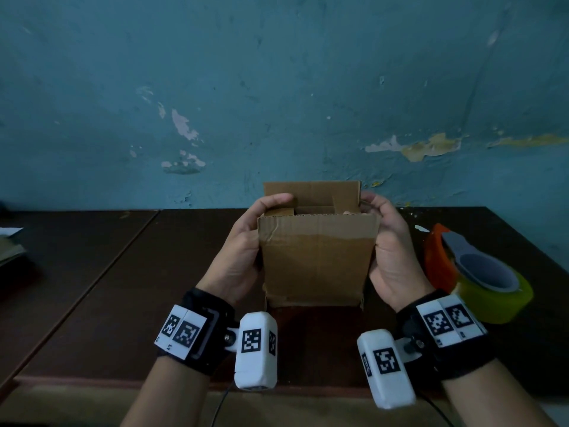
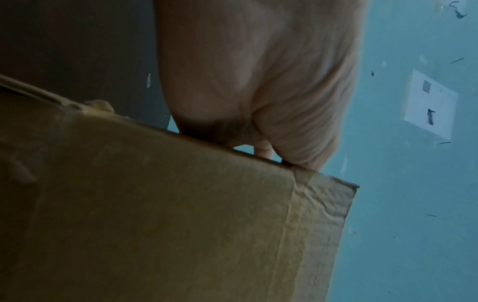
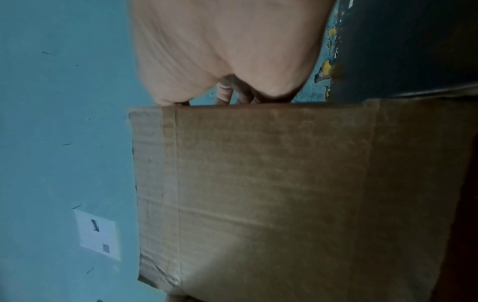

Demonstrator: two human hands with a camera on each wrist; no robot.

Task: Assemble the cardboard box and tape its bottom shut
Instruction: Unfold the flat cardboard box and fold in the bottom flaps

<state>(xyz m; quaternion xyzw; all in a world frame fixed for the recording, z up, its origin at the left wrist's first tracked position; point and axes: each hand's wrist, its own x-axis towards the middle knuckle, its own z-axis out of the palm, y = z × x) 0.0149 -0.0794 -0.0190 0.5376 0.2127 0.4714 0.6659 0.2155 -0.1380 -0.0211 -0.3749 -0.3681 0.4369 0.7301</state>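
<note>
A brown cardboard box (image 1: 317, 260) stands upright on the dark table (image 1: 154, 288), its top flaps partly folded inward. My left hand (image 1: 246, 241) grips the box's left side, thumb over the top edge on a side flap. On the opposite side my right hand (image 1: 389, 245) holds the box, fingers curled over the upper right corner. In the left wrist view the palm (image 2: 245, 81) lies against the box's edge (image 2: 181, 214). The right wrist view shows the palm (image 3: 227, 51) above the near cardboard wall (image 3: 271, 194). An orange tape dispenser (image 1: 443, 257) with a yellowish roll (image 1: 495, 294) lies right of the box.
A peeling blue wall (image 1: 277, 103) rises directly behind the table. Papers (image 1: 9, 245) lie at the far left edge. A seam (image 1: 117, 263) runs diagonally through the tabletop on the left. A white label (image 3: 99, 235) is stuck on the wall.
</note>
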